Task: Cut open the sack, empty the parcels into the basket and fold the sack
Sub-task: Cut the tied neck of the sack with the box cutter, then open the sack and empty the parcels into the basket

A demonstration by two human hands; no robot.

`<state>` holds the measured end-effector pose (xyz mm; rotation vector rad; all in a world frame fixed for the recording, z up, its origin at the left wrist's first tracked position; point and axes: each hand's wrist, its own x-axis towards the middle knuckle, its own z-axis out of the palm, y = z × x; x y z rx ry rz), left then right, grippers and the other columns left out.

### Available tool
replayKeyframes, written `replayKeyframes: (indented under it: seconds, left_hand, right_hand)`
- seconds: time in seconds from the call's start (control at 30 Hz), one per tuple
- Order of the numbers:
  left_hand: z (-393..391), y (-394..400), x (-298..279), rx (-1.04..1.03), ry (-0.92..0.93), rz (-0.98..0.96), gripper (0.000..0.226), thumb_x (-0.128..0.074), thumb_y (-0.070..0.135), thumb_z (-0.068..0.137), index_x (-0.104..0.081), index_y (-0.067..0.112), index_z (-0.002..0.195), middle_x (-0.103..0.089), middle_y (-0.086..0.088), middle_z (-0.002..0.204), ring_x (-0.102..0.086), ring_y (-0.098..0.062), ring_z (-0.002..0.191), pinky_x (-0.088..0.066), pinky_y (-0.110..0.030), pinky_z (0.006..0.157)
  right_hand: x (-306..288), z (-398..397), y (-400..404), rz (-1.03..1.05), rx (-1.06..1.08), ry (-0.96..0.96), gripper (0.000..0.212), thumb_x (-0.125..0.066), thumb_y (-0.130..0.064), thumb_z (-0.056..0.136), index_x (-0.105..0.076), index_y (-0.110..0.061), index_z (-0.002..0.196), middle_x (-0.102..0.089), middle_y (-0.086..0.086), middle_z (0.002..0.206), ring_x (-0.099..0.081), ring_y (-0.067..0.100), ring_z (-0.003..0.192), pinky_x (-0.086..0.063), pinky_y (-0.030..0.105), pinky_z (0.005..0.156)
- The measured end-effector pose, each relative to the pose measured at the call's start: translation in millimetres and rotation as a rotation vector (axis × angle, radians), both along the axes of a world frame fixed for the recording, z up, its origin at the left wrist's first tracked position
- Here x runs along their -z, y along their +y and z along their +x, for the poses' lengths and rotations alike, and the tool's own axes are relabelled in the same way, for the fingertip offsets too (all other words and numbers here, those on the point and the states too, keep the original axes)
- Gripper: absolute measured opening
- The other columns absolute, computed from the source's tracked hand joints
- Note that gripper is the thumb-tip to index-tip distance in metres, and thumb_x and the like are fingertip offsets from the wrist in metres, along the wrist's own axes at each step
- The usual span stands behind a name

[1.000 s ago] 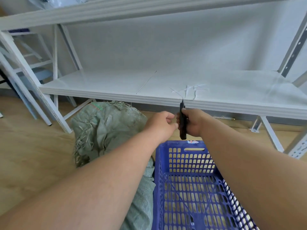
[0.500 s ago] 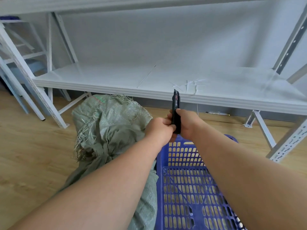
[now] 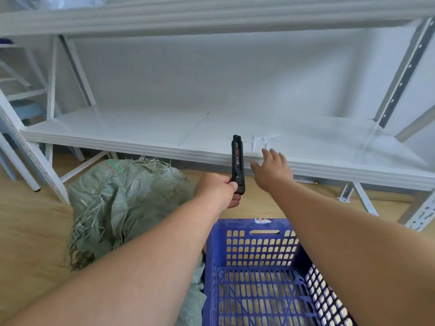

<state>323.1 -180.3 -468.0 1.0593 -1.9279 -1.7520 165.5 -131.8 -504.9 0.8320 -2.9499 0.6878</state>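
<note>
Both arms stretched fwd over the floor. Left hand [image 3: 217,190] raised approx. level w/ the lower shelf edge, fingers curled, thumb and forefinger pinching the bottom end of a slim black utility knife [image 3: 237,163]. Knife stands upright, tip up, body rising clear above the knuckles; blade can't be made out.

Right hand [image 3: 270,169] just right of the knife, not touching it, palm down, fingers straight and a little spread, tips reaching onto the front lip of the white metal shelf [image 3: 141,131].

Grey-green woven sack w/ frayed top [image 3: 122,198] slumped on the wood floor, below and left of the left hand. Blue perforated plastic basket [image 3: 256,267] just right of the sack, under the right forearm.
</note>
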Motion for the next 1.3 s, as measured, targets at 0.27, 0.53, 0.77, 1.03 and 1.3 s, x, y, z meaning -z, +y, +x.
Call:
replayKeyframes:
  seconds: [0.27, 0.53, 0.77, 1.03, 1.3]
  left_hand:
    - [-5, -8, -2, -0.055, -0.027, -0.028, 0.032, -0.056, 0.005, 0.096, -0.057, 0.004, 0.127, -0.063, -0.006, 0.077, -0.07, -0.022, 0.078, -0.059, -0.036, 0.079]
    - [2, -18, -3, -0.109, -0.006, -0.021, 0.034, -0.055, 0.004, 0.096, -0.053, 0.005, 0.13, -0.061, -0.003, 0.084, -0.065, -0.012, 0.07, -0.059, -0.025, 0.069]
    - [46, -13, 21, -0.188, 0.023, 0.026, 0.033, -0.053, 0.003, 0.097, -0.051, 0.002, 0.129, -0.057, -0.003, 0.082, -0.062, -0.014, 0.068, -0.057, -0.031, 0.075]
    - [108, -12, 28, -0.077, -0.071, -0.1, 0.038, -0.059, 0.009, 0.094, -0.052, 0.012, 0.131, -0.064, -0.005, 0.11, -0.065, -0.02, 0.095, -0.056, -0.033, 0.083]
    - [218, -65, 53, -0.476, -0.309, -0.524, 0.059, -0.065, 0.032, 0.087, -0.039, 0.024, 0.14, -0.043, -0.001, 0.141, -0.041, -0.023, 0.13, -0.038, -0.036, 0.101]
  right_hand:
    - [7, -45, -28, 0.415, -0.111, 0.104, 0.054, -0.021, -0.045, 0.097, -0.03, -0.027, 0.148, -0.025, 0.01, 0.155, -0.008, 0.033, 0.147, -0.006, 0.051, 0.119]
    - [7, -21, -30, -0.425, -0.003, 0.06, 0.052, -0.035, -0.048, 0.1, -0.046, -0.016, 0.14, -0.04, 0.007, 0.149, -0.03, 0.026, 0.139, -0.024, 0.039, 0.113]
    - [8, 86, -33, -0.918, -0.263, -1.303, 0.058, -0.035, -0.057, 0.098, -0.063, -0.008, 0.11, -0.073, 0.007, 0.101, -0.07, 0.023, 0.087, -0.056, 0.035, 0.074]
    - [21, 164, -21, -1.049, -0.258, -1.327, 0.015, -0.043, -0.013, 0.103, -0.053, -0.009, 0.093, -0.065, 0.008, 0.09, -0.064, 0.023, 0.074, -0.056, 0.033, 0.061]
    - [22, 220, -11, -0.806, -0.217, -1.279, 0.017, -0.046, 0.006, 0.097, -0.049, 0.003, 0.113, -0.053, 0.012, 0.085, -0.053, 0.017, 0.069, -0.055, 0.027, 0.056]
